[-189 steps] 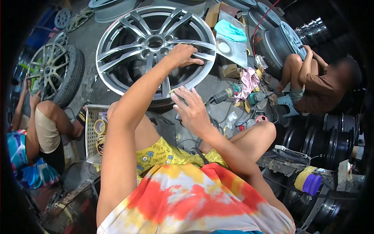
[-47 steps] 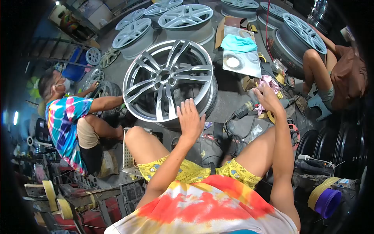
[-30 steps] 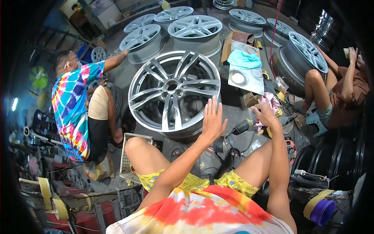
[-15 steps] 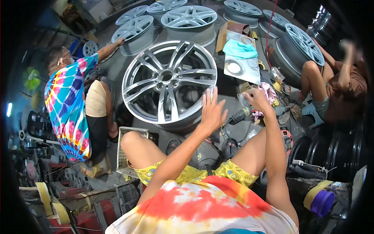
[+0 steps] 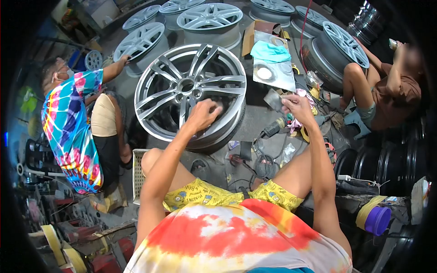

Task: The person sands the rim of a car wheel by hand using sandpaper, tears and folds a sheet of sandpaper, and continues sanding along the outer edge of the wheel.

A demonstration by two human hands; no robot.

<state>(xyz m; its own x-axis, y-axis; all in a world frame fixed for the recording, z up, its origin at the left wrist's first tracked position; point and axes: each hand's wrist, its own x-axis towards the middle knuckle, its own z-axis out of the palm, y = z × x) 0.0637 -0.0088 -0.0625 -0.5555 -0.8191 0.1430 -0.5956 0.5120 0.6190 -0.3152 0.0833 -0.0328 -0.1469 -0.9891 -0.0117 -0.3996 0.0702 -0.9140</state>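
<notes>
A silver multi-spoke wheel rim [image 5: 186,85] lies face up on a tyre in front of me. Over its lower right spokes is my left hand [image 5: 203,116], with bent fingers partly smeared by motion; contact with the rim cannot be made out. To the right of the rim, my right hand [image 5: 298,109] pinches a small dark grey flat piece [image 5: 274,99] between thumb and fingers. Just beneath that hand lie a pink cloth [image 5: 295,123] and a green-and-black power tool [image 5: 274,127].
Grey rims [image 5: 210,17] stand behind. A turquoise cloth [image 5: 270,52] lies on a cardboard box at the back. One person [image 5: 73,127] squats left, touching a rim; another [image 5: 393,98] sits right beside a tyre. A white basket [image 5: 136,177] is by my left knee.
My left hand has moved left from the rim's right edge to above its lower spokes. The flat grey piece now shows clearly in my right hand. The view has shifted slightly.
</notes>
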